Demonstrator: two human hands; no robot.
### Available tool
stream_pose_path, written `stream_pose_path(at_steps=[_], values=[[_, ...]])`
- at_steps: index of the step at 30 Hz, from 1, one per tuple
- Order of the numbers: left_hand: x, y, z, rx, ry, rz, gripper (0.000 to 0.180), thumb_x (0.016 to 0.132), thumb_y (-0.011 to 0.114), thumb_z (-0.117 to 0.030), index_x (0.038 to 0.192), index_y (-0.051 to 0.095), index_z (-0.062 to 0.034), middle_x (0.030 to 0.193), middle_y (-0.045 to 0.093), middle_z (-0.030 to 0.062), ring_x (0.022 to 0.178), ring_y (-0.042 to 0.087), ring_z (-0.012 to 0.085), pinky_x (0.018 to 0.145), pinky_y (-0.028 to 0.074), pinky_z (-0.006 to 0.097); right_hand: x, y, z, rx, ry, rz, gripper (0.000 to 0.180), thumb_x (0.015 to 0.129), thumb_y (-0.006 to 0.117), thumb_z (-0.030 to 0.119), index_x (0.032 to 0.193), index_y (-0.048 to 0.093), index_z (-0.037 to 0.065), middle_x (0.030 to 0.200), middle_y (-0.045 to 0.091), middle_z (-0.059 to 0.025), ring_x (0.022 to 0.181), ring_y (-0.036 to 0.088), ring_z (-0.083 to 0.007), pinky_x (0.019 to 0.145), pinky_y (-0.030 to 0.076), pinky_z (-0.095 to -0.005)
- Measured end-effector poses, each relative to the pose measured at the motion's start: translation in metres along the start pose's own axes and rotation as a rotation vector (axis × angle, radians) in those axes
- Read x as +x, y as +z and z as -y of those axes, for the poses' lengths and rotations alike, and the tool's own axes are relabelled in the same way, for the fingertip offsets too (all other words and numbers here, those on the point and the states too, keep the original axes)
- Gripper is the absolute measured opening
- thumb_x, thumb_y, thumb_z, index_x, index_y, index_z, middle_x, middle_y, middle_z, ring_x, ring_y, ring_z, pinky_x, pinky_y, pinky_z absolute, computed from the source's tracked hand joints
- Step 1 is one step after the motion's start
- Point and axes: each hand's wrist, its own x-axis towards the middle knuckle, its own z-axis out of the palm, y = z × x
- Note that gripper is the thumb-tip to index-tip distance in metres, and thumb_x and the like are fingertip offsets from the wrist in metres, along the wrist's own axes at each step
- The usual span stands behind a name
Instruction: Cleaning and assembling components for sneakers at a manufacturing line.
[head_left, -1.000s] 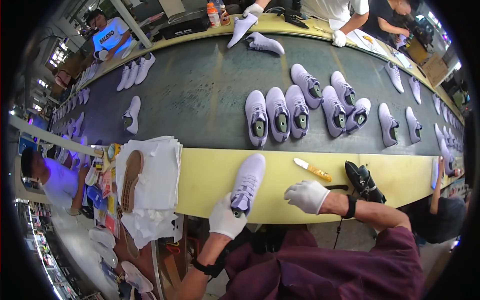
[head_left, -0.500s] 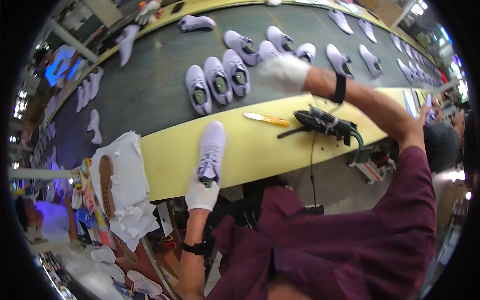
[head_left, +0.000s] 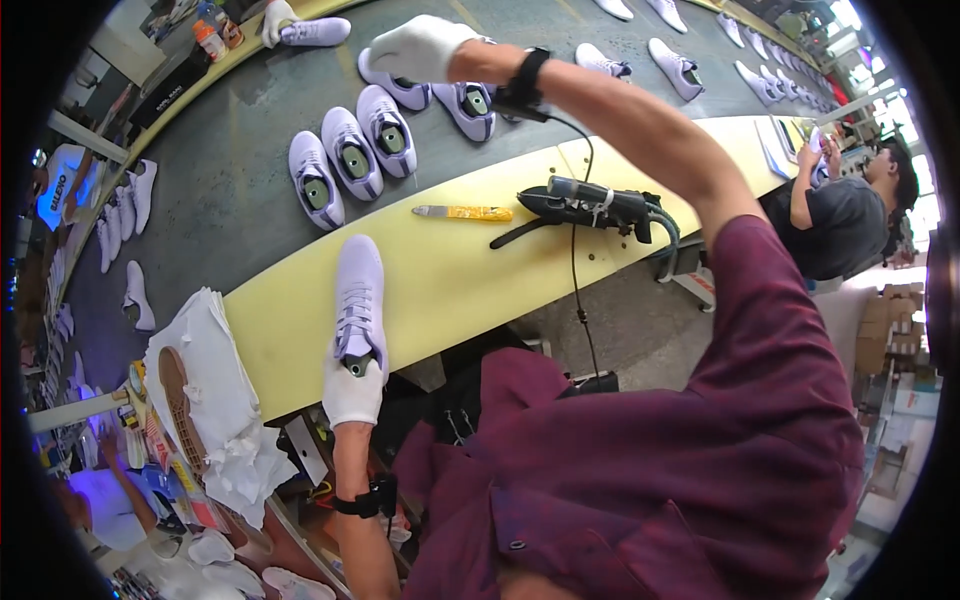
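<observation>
A lavender lace-up sneaker (head_left: 360, 285) lies on the yellow worktop (head_left: 440, 290), toe pointing away from me. My left hand (head_left: 352, 395), in a white glove, grips it by the heel at the shoe opening, where a dark green insole shows. Stretched far over the dark conveyor (head_left: 235, 160), my right hand (head_left: 420, 48), also gloved, has its fingers curled down by the toe of another lavender sneaker (head_left: 405, 92). Whether they grasp it is hidden. Nearer me stand several matching sneakers (head_left: 352, 155) in a slanted row.
A yellow-handled blade tool (head_left: 465, 213) and a black device with hoses (head_left: 590, 207) lie on the worktop. White paper sheets (head_left: 215, 370) and a brown sole (head_left: 178, 400) are at left. A co-worker's gloved hand (head_left: 277, 22) touches a sneaker (head_left: 316, 32) across the conveyor.
My right hand has swung left and farther out over the sneakers. The view has shifted, so the worktop things appear farther left. My left hand keeps its hold on the sneaker.
</observation>
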Motion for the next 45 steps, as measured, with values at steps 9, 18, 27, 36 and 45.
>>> stream_pose_path(at_steps=[9, 18, 27, 36, 45], values=[[0.001, 0.010, -0.001, 0.015, 0.032, -0.092, 0.062, 0.088, 0.072, -0.027, 0.143, 0.055, -0.0033, 0.131, 0.065, 0.0257, 0.119, 0.066, 0.0425, 0.102, 0.053, 0.047, 0.113, 0.099, 0.069, 0.448, -0.065, -0.152, 0.025, 0.095, 0.067, 0.031, 0.109, 0.080, 0.015, 0.095, 0.078, -0.0138, 0.085, 0.075, -0.0327, 0.080, 0.060, -0.0389], [-0.004, 0.009, -0.002, -0.133, 0.088, -0.187, 0.057, 0.084, 0.072, -0.019, 0.136, 0.057, -0.0005, 0.122, 0.067, 0.0226, 0.112, 0.067, 0.0426, 0.096, 0.055, 0.047, -0.020, -0.062, 0.196, 0.988, 0.105, 0.105, 0.019, 0.098, 0.072, 0.021, 0.110, 0.079, 0.008, 0.084, 0.077, -0.0059, 0.076, 0.074, -0.0156, 0.074, 0.059, -0.0286], [0.006, 0.008, 0.001, -0.052, 0.073, -0.174, 0.051, 0.086, 0.072, -0.026, 0.130, 0.062, -0.0029, 0.120, 0.069, 0.0259, 0.111, 0.068, 0.0439, 0.095, 0.056, 0.049, -0.298, -0.060, 0.055, -0.155, 0.665, 0.410, 0.053, 0.095, 0.074, 0.024, 0.140, 0.057, 0.001, 0.125, 0.067, -0.0254, 0.114, 0.066, -0.0429, 0.098, 0.053, -0.0467], [0.016, 0.014, 0.016, -0.147, 0.039, 0.006, 0.056, 0.087, 0.070, -0.036, 0.131, 0.064, -0.0024, 0.124, 0.069, 0.0279, 0.117, 0.065, 0.0470, 0.097, 0.054, 0.049, -0.347, -0.025, -0.038, 0.167, 1.139, 0.122, 0.041, 0.097, 0.074, 0.030, 0.127, 0.068, 0.002, 0.096, 0.074, -0.0108, 0.086, 0.066, -0.0180, 0.079, 0.054, -0.0371], [-0.003, -0.005, 0.032, -1.002, -0.201, 0.277, 0.056, 0.091, 0.074, -0.031, 0.133, 0.062, 0.0040, 0.113, 0.071, 0.0099, 0.100, 0.069, 0.0180, 0.089, 0.055, 0.033, -0.341, -0.037, -0.027, -0.343, 0.830, 0.096, 0.053, 0.097, 0.074, 0.031, 0.138, 0.062, 0.001, 0.115, 0.073, -0.0213, 0.106, 0.071, -0.0350, 0.095, 0.054, -0.0418]])
